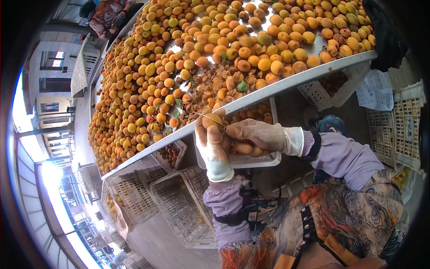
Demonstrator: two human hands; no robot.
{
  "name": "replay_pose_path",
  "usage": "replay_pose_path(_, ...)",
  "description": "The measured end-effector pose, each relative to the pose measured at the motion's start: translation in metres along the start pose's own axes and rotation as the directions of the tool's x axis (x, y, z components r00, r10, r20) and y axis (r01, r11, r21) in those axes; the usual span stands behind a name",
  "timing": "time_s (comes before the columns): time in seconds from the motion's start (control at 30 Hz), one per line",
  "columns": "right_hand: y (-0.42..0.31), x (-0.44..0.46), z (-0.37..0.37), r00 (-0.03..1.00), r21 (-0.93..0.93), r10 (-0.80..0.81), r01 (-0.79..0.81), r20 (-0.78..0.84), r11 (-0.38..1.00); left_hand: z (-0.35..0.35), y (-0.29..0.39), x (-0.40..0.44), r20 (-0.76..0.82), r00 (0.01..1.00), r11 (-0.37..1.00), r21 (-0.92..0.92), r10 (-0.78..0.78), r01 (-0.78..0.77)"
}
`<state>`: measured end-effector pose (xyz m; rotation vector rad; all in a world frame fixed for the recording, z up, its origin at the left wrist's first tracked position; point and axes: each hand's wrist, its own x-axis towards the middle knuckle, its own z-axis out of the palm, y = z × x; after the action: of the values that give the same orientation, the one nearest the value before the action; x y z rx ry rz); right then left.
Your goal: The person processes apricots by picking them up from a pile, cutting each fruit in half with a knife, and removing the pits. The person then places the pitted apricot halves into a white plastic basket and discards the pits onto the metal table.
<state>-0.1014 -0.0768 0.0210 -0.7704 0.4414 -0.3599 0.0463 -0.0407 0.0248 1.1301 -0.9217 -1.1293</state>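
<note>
My left hand (214,150), in a pale glove, is closed around an orange apricot (212,120) just off the table's metal edge. My right hand (257,136), gloved too, pinches a thin metal tool (219,123) that lies across the fruit. The exact shape of the tool's tip is hard to make out. Below both hands is a white crate (264,162) with apricots inside, partly hidden by the hands. On the table beside them lies a heap of brown apricot scraps (210,85).
A sloping metal table (313,77) carries a great spread of apricots (148,67). Plastic crates (179,210) stand on the floor at left, with more crates (394,130) at right. A dark cloth (386,40) hangs over the right corner. Another person (107,18) is across the table.
</note>
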Motion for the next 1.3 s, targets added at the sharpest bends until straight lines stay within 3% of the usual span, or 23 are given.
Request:
replay_pose_path(0.07,0.006,0.001,0.002,1.000,0.060,-0.007,0.006,0.019,0.998,-0.001,-0.003,0.000,-0.005,1.000,1.000,0.010,0.026,-0.026)
replay_pose_path(0.13,0.015,0.004,0.000,0.999,0.040,-0.047,0.048,-0.015,0.998,0.001,-0.006,-0.002,0.012,0.980,0.947,-0.253,-0.200,0.197)
replay_pose_path(0.27,0.013,0.002,0.002,0.994,-0.050,-0.106,0.104,-0.033,0.993,0.006,-0.003,-0.003,0.034,0.977,0.929,-0.304,-0.212,0.212)
replay_pose_path(0.37,0.002,-0.002,0.002,0.998,0.011,0.013,-0.012,-0.069,1.000,0.008,-0.004,0.002,0.047,0.990,0.959,-0.245,-0.132,0.140)
replay_pose_path(0.47,-0.002,-0.003,0.002,0.995,0.033,0.064,-0.062,-0.082,0.998,0.007,-0.003,0.006,-0.061,0.998,0.999,0.035,0.025,-0.023)
replay_pose_path(0.6,0.012,0.005,-0.001,0.997,0.049,0.002,0.001,-0.073,0.999,0.002,-0.005,0.002,-0.055,0.998,0.999,0.019,-0.034,0.035)
replay_pose_path(0.67,0.016,0.006,0.001,0.994,0.013,-0.061,0.063,-0.087,0.998,0.002,-0.010,0.002,0.022,0.983,0.963,-0.195,-0.184,0.184)
replay_pose_path(0.7,0.018,0.006,0.001,0.991,-0.046,-0.105,0.101,-0.085,0.994,0.003,-0.012,0.002,0.024,0.983,0.963,-0.198,-0.180,0.182)
replay_pose_path(0.77,0.017,0.005,0.003,0.986,-0.098,-0.144,0.136,-0.081,0.986,0.005,-0.013,0.002,-0.081,0.980,0.977,-0.127,-0.185,0.174)
replay_pose_path(0.83,0.010,0.001,0.007,0.989,-0.046,-0.015,0.008,-0.147,0.999,0.000,-0.015,0.002,-0.086,0.987,0.989,-0.056,-0.139,0.134)
replay_pose_path(0.93,0.001,0.000,0.005,0.992,-0.011,0.047,-0.049,-0.116,0.999,0.006,-0.007,0.002,-0.092,0.994,0.996,0.066,-0.053,0.059)
replay_pose_path(1.1,0.004,0.000,0.003,0.991,-0.025,0.030,-0.033,-0.129,0.999,0.002,-0.008,0.005,-0.072,0.997,0.981,0.193,-0.009,0.023)
replay_pose_path(1.17,0.006,0.000,0.004,0.990,0.011,0.062,-0.062,-0.128,0.998,0.000,-0.010,0.004,-0.043,0.996,0.995,0.060,-0.074,0.076)
replay_pose_path(1.2,0.011,0.001,0.005,0.992,-0.007,0.005,-0.006,-0.123,1.000,0.000,-0.009,0.004,-0.044,0.996,0.995,0.059,-0.072,0.075)
replay_pose_path(1.27,0.013,0.002,0.005,0.992,-0.026,-0.053,0.051,-0.116,0.998,0.001,-0.006,0.003,-0.071,0.957,0.951,-0.156,-0.281,0.268)
replay_pose_path(1.3,0.014,0.003,0.006,0.990,-0.007,-0.029,0.028,-0.137,1.000,0.005,-0.003,0.002,-0.072,0.957,0.951,-0.155,-0.281,0.268)
